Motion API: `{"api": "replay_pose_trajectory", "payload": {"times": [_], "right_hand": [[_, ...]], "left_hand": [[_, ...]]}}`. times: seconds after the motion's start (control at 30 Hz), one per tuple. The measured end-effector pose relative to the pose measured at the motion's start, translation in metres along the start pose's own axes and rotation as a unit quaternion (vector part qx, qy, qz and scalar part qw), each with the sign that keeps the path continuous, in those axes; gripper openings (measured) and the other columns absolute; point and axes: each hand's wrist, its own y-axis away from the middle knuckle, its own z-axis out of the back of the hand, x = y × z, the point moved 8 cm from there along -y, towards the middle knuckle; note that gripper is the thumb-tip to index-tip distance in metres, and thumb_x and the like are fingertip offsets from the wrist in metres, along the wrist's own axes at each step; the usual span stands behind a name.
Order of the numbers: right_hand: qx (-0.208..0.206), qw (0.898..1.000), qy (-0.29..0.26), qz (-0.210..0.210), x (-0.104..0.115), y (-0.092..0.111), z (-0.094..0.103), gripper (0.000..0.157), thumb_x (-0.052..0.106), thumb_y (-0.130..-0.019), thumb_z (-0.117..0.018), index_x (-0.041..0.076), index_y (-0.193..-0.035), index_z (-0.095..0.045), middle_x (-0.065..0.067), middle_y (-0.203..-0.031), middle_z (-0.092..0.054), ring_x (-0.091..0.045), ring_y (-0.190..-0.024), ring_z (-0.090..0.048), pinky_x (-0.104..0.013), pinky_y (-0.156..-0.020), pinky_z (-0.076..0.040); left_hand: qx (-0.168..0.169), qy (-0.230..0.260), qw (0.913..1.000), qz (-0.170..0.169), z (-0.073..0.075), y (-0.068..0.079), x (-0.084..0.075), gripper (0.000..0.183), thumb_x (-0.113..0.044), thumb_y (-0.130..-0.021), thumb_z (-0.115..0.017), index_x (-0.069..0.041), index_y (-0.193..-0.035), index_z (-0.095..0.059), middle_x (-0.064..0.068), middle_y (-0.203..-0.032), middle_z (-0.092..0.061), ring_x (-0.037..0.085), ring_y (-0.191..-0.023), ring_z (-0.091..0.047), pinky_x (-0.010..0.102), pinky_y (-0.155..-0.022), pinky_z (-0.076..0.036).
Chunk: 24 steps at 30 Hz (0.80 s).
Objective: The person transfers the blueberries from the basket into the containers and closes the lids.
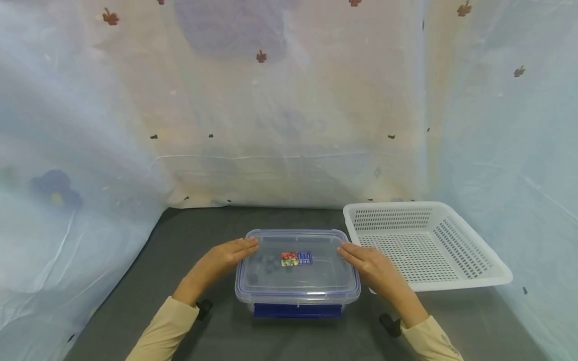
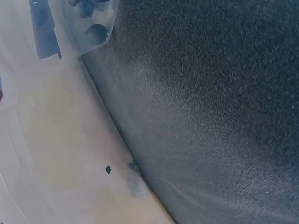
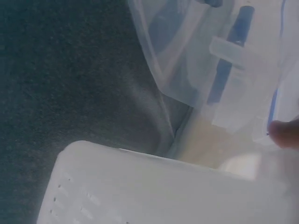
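Note:
A clear plastic food storage box (image 1: 266,304) with a blue front latch (image 1: 298,311) sits on the dark table. Its transparent lid (image 1: 300,280) lies on top, with a small colourful label (image 1: 296,258) in the middle. My left hand (image 1: 226,258) rests straight fingers on the lid's left edge. On the opposite edge, my right hand (image 1: 375,268) touches the lid, fingers extended; one fingertip (image 3: 284,134) shows in the right wrist view. Dark round things (image 2: 96,34) are visible through the box wall in the left wrist view; their kind is unclear.
A white perforated plastic basket (image 1: 501,273) stands right of the box, close beside my right hand. Dark grey table surface (image 1: 198,223) extends around the box. Pale patterned sheeting (image 1: 293,110) hangs behind and along both sides.

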Motion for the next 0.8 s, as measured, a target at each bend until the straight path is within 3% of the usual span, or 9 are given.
{"api": "replay_pose_trajectory", "payload": {"times": [0.07,0.17,0.33,0.53,0.8], "right_hand": [[0.015,1.000,0.006,-0.005,0.001,0.001,-0.004,0.048,-0.006,-0.069,-0.071,-0.002,-0.117,-0.068,-0.016,-0.116,-0.067,-0.030,-0.100,-0.066,-0.044,-0.072,-0.056],[0.033,0.999,0.019,-0.011,0.002,0.002,-0.008,0.050,-0.008,-0.067,-0.074,-0.001,-0.116,-0.068,-0.016,-0.116,-0.067,-0.030,-0.099,-0.066,-0.044,-0.071,-0.056],[0.060,0.997,0.035,-0.022,0.004,0.001,-0.013,0.055,-0.012,-0.061,-0.080,-0.002,-0.114,-0.069,-0.015,-0.114,-0.067,-0.029,-0.096,-0.067,-0.043,-0.072,-0.056],[0.086,0.995,0.039,-0.042,0.003,0.000,-0.018,0.056,-0.012,-0.061,-0.083,-0.002,-0.115,-0.069,-0.014,-0.115,-0.067,-0.030,-0.094,-0.067,-0.043,-0.075,-0.055],[0.081,0.995,0.007,-0.058,-0.001,-0.002,-0.017,0.049,-0.017,-0.066,-0.077,-0.004,-0.112,-0.069,-0.017,-0.114,-0.066,-0.033,-0.088,-0.067,-0.041,-0.073,-0.056]], "left_hand": [[0.017,-0.005,0.9999,0.000,-0.002,-0.001,-0.002,0.053,0.010,-0.069,-0.078,0.002,-0.120,-0.066,0.015,-0.125,-0.062,0.026,-0.113,-0.061,0.038,-0.091,-0.050],[0.028,-0.010,0.9995,-0.002,-0.004,-0.002,-0.003,0.055,0.011,-0.066,-0.081,0.002,-0.119,-0.067,0.015,-0.124,-0.063,0.026,-0.112,-0.061,0.038,-0.091,-0.050],[0.029,-0.010,0.9995,-0.002,-0.008,0.000,-0.005,0.052,0.011,-0.068,-0.078,0.002,-0.117,-0.067,0.015,-0.123,-0.064,0.026,-0.112,-0.061,0.037,-0.090,-0.050],[0.028,0.002,0.9995,0.016,-0.013,0.002,-0.004,0.050,0.011,-0.069,-0.077,0.002,-0.117,-0.067,0.015,-0.123,-0.063,0.027,-0.113,-0.060,0.037,-0.091,-0.050],[0.031,0.006,0.9989,0.034,-0.015,0.001,-0.002,0.047,0.012,-0.071,-0.078,0.001,-0.116,-0.068,0.014,-0.123,-0.064,0.026,-0.112,-0.061,0.036,-0.090,-0.051]]}}
